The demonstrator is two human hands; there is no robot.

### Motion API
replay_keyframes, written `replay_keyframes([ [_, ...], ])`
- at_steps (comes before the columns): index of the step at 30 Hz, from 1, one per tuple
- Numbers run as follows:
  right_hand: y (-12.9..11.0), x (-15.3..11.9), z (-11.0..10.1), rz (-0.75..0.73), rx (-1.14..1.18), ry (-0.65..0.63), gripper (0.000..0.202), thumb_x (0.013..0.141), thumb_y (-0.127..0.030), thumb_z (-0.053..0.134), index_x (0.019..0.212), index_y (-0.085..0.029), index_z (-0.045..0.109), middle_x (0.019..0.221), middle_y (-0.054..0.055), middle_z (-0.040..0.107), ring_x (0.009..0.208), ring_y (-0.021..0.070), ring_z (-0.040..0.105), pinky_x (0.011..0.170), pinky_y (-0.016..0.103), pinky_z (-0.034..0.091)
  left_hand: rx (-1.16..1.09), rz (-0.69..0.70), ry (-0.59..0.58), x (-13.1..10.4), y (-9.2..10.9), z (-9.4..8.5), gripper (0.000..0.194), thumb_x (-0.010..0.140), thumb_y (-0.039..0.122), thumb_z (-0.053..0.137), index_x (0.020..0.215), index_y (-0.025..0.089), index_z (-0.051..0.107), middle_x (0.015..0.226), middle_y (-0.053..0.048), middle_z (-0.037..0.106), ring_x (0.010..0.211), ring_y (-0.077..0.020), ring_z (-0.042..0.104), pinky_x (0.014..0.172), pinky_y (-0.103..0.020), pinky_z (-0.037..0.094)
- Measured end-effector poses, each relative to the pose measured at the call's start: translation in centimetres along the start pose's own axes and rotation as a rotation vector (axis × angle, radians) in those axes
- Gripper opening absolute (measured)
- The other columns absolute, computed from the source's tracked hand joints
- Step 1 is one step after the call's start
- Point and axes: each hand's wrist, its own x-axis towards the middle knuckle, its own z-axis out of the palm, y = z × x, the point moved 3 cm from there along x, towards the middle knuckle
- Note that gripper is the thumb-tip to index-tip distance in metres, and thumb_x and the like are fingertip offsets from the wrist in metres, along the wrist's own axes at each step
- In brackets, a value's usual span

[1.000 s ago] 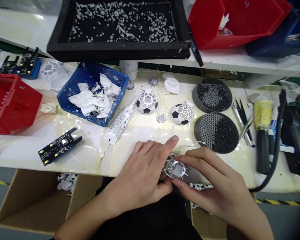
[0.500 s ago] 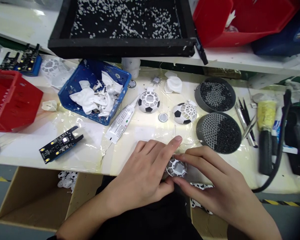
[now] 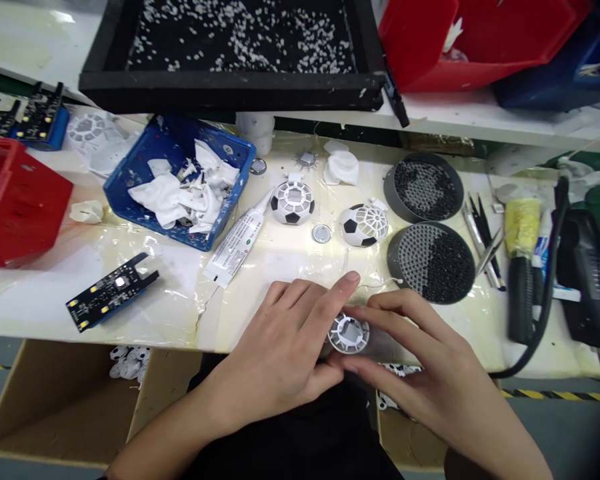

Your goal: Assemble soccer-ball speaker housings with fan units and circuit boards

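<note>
Near the table's front edge, a small round white ribbed shell (image 3: pixel 349 333) with a grey square at its centre sits between my two hands. My left hand (image 3: pixel 285 333) grips its left side, thumb below and index finger stretched up past it. From the right, the thumb and index finger of my right hand (image 3: pixel 425 357) close on its rim. My fingers hide part of the edge. Beyond them stand a black-and-white football-pattern half shell (image 3: pixel 293 207) and a second one with an open white grid (image 3: pixel 365 225). A coin cell (image 3: pixel 322 233) lies between these two.
Two round dishes of black beads (image 3: pixel 430 263) are at the right, beside tweezers (image 3: pixel 487 243) and a yellow-and-black brush (image 3: pixel 523 267). Left of centre are a glue tube (image 3: pixel 237 247), a blue bin (image 3: pixel 173 233) and a circuit board (image 3: pixel 111 291). A black tray (image 3: pixel 230 90) overhangs at the back.
The whole view has shifted slightly, so things appear a little farther left. Both hands keep their hold on the ribbed shell, with almost no change in finger position.
</note>
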Motion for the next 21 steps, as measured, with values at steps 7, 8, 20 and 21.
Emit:
replay_keyframes([
  [7,0.1,-1.9,-1.3,0.061,0.034,0.204,0.022,0.104,-0.018,0.075,0.125,-0.024,0.071,0.115,0.003,0.07,0.108,0.0151,0.068,0.091,0.026,0.055,-0.015,-0.004,-0.012,0.1,0.3,-0.3,0.076,0.103,0.02,0.066,0.171,0.021,0.032,0.139,-0.007,0.067,0.125,-0.028,0.056,0.104,-0.045,0.04],
  [8,0.4,-2.2,-1.5,0.094,0.045,0.249,0.02,0.104,-0.016,0.073,0.123,-0.024,0.072,0.113,0.003,0.07,0.106,0.0152,0.068,0.089,0.026,0.054,-0.022,-0.006,-0.027,0.1,0.4,-0.4,0.07,0.104,0.019,0.066,0.168,0.023,0.038,0.14,-0.007,0.066,0.126,-0.0275,0.056,0.104,-0.045,0.04],
  [20,2.4,-1.9,-1.0,0.161,0.021,0.303,0.019,0.108,-0.017,0.068,0.125,-0.025,0.072,0.108,0.002,0.071,0.098,0.0134,0.068,0.084,0.026,0.056,-0.055,-0.041,-0.071,0.6,0.2,-0.4,0.05,0.099,0.017,0.069,0.146,0.03,0.056,0.129,-0.002,0.066,0.119,-0.0265,0.057,0.099,-0.045,0.041],
  [21,2.5,-1.8,-0.8,0.161,0.017,0.302,0.019,0.108,-0.017,0.068,0.125,-0.025,0.072,0.108,0.002,0.071,0.098,0.0136,0.068,0.083,0.027,0.056,-0.054,-0.048,-0.073,0.7,0.2,-0.4,0.05,0.098,0.017,0.069,0.144,0.03,0.056,0.128,-0.002,0.067,0.119,-0.0266,0.058,0.099,-0.045,0.041],
])
